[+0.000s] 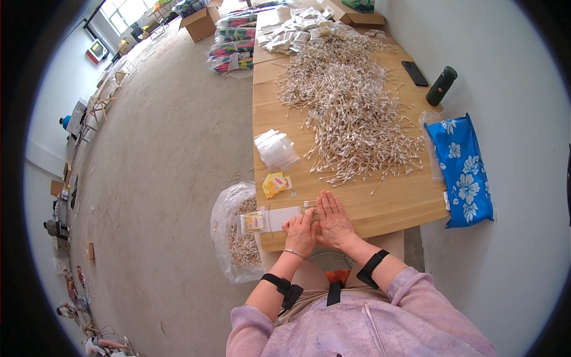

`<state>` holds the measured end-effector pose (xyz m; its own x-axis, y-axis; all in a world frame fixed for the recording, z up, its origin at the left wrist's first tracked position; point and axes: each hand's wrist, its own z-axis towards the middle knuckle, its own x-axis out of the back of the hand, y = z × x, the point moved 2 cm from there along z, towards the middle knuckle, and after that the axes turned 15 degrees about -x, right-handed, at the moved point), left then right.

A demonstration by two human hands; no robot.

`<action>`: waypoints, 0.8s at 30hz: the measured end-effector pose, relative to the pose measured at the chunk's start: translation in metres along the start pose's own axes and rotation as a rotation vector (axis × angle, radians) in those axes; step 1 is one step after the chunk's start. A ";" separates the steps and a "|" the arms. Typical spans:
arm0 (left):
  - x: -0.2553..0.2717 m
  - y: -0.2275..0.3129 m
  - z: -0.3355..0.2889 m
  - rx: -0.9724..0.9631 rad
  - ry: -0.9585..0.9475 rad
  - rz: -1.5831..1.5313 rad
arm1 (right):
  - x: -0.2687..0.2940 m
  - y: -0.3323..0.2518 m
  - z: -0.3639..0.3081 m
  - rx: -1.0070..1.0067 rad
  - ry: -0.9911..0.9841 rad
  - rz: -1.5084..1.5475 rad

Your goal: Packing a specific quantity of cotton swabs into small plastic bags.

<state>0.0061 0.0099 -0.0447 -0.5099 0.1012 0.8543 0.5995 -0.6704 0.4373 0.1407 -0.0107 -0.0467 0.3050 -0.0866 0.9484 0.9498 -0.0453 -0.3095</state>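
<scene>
At the near edge of the wooden table a small row of cotton swabs (310, 204) lies under and between my hands. My left hand (300, 234) has its fingers bent and pressed together against these swabs. Lying flat beside them, my right hand (335, 225) has straight fingers pointing away from me, its edge along the row. Left of my left hand are a clear plastic sleeve (282, 218) and a small pack of swabs with a yellow card (253, 222) at the table's corner. Much of the row is hidden by my fingers.
A large loose heap of cotton swabs (351, 101) covers the table's middle. Clear bags (275, 149) and yellow cards (275, 185) lie left. A plastic bag (221, 220) of swabs hangs beside the corner. Rightward are a blue floral pouch (464, 172), bottle (442, 86) and phone (414, 73).
</scene>
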 end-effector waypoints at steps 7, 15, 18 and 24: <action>0.001 -0.002 0.005 0.059 -0.021 -0.044 | -0.001 0.000 0.001 -0.002 -0.040 0.010; 0.002 -0.003 0.007 0.084 -0.059 -0.044 | -0.004 0.001 0.000 0.007 -0.004 -0.024; 0.000 -0.005 0.006 0.075 -0.078 -0.027 | -0.006 0.001 0.000 0.004 -0.002 -0.026; -0.001 -0.006 0.007 0.057 -0.063 -0.039 | -0.004 0.001 0.001 -0.001 -0.026 -0.026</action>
<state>0.0071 0.0189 -0.0462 -0.4947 0.1734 0.8516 0.6154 -0.6220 0.4842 0.1402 -0.0091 -0.0509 0.2822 -0.0595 0.9575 0.9573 -0.0478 -0.2851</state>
